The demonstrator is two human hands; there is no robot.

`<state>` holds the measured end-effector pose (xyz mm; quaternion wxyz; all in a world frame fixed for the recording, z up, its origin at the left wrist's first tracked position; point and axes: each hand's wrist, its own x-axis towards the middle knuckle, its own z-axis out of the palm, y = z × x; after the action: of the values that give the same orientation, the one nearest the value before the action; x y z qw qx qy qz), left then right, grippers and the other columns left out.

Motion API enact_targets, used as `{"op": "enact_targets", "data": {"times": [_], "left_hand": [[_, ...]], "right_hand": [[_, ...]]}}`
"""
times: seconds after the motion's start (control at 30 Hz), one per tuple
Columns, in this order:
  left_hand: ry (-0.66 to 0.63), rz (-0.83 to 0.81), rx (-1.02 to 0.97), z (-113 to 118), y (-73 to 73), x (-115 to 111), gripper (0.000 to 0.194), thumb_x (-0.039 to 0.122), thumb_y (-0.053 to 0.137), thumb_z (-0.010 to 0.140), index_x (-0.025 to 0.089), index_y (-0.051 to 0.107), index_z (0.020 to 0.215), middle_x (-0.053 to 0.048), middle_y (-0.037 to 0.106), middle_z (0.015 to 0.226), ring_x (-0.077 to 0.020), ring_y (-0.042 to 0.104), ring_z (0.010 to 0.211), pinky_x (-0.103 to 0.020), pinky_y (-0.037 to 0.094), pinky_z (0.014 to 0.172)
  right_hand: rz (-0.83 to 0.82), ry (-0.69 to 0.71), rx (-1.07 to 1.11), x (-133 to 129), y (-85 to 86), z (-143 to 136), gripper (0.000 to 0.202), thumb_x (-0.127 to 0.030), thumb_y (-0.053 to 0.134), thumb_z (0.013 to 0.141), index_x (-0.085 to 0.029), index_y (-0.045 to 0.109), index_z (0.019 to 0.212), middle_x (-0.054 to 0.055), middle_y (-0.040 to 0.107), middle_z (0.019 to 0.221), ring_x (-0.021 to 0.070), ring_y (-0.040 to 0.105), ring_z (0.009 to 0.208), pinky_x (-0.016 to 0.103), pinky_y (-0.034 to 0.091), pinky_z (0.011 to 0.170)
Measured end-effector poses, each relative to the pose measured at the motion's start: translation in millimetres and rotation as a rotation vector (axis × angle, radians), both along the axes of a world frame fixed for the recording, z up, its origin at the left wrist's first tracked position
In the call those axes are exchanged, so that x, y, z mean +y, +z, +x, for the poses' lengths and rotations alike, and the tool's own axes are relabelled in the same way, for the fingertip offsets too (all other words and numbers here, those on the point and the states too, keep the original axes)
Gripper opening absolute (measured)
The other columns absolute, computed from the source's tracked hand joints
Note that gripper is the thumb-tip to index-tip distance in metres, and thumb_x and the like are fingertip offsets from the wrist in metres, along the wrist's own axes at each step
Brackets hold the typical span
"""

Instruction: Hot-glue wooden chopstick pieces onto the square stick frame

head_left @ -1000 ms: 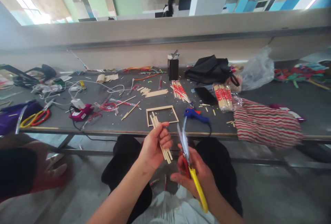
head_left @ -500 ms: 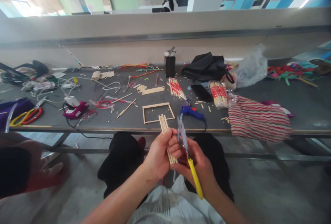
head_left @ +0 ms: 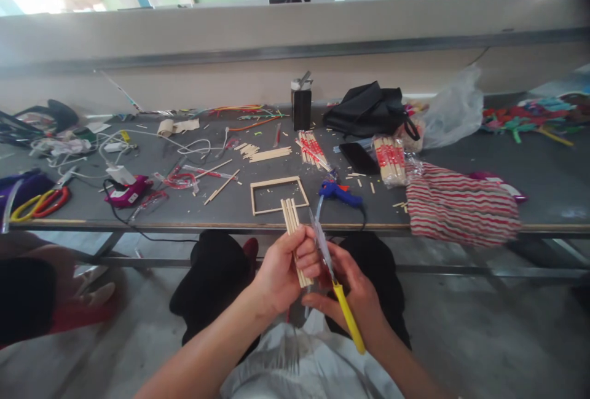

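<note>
Several thin wooden sticks [head_left: 290, 217] form a bundle in my left hand [head_left: 288, 264], whose fingers wrap round them. My right hand [head_left: 353, 282] holds scissors with a yellow handle [head_left: 349, 319]; their blades point up and away, just right of the left fingers. Just beyond the bundle's tips, a rectangular wooden stick frame [head_left: 279, 181] lies on the table. A blue glue gun [head_left: 341, 193] rests to the right of that frame, beyond the scissors.
Loose sticks [head_left: 271, 154], a black phone [head_left: 358, 158], packed sticks [head_left: 391, 160] and a black bag [head_left: 364, 110] lie on the table [head_left: 184, 208]. A striped cloth [head_left: 461, 205] hangs over its front edge. Cables and orange-handled scissors [head_left: 51, 202] are at left.
The thumb of my right hand has drawn slightly away from the lower end of the bundle. Both hands keep their hold, and the view has tilted down slightly.
</note>
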<state>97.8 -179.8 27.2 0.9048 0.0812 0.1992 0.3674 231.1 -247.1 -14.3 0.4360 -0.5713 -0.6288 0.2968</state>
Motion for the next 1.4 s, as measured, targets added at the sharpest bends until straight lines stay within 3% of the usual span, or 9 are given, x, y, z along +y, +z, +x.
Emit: {"op": "enact_targets", "data": {"times": [0.37, 0.73, 1.03, 1.17, 1.4], "left_hand": [[0.061, 0.011, 0.048, 8.7, -1.8, -5.8, 0.020, 0.029, 0.057, 0.089, 0.014, 0.055, 0.075, 0.009, 0.021, 0.052, -0.0042, 0.022, 0.039, -0.014, 0.027, 0.038], [-0.007, -0.093, 0.081, 10.2, 1.4, -4.8, 0.030, 0.033, 0.054, 0.090, 0.017, 0.048, 0.065, 0.008, 0.022, 0.050, -0.0066, 0.022, 0.040, -0.015, 0.027, 0.037], [0.000, -0.056, 0.097, 13.2, -0.8, -9.9, 0.030, 0.033, 0.051, 0.091, 0.017, 0.048, 0.066, 0.008, 0.020, 0.049, -0.0068, 0.019, 0.039, -0.016, 0.026, 0.036], [0.020, 0.000, 0.087, 13.8, -5.6, -12.1, 0.028, 0.031, 0.056, 0.089, 0.016, 0.048, 0.067, 0.009, 0.022, 0.051, -0.0050, 0.019, 0.040, -0.014, 0.026, 0.037], [0.045, 0.064, 0.074, 17.4, -6.1, -16.9, 0.026, 0.029, 0.047, 0.093, 0.015, 0.051, 0.072, 0.009, 0.023, 0.051, -0.0047, 0.017, 0.041, -0.013, 0.027, 0.037]], "right_hand": [[-0.011, -0.054, -0.004, -0.8, 5.0, 2.4, 0.069, -0.040, 0.078, 0.067, -0.025, 0.047, 0.127, 0.007, 0.068, 0.112, 0.0253, 0.069, 0.093, 0.038, 0.057, 0.081], [0.003, 0.003, 0.047, -3.0, 3.1, 9.3, 0.076, -0.040, 0.082, 0.063, -0.023, 0.049, 0.130, 0.007, 0.070, 0.112, 0.0261, 0.069, 0.095, 0.036, 0.057, 0.081], [0.080, -0.036, -0.020, -4.1, -1.0, 10.1, 0.074, -0.041, 0.081, 0.066, -0.023, 0.049, 0.130, 0.008, 0.068, 0.115, 0.0250, 0.069, 0.094, 0.035, 0.057, 0.082], [0.093, -0.011, -0.047, -4.3, -1.2, 10.6, 0.075, -0.041, 0.079, 0.066, -0.022, 0.049, 0.132, 0.009, 0.068, 0.117, 0.0278, 0.069, 0.097, 0.037, 0.057, 0.083], [0.152, 0.037, -0.061, -4.8, -1.9, 12.9, 0.079, -0.038, 0.081, 0.067, -0.025, 0.044, 0.135, 0.009, 0.065, 0.124, 0.0263, 0.067, 0.102, 0.037, 0.056, 0.087]]}}
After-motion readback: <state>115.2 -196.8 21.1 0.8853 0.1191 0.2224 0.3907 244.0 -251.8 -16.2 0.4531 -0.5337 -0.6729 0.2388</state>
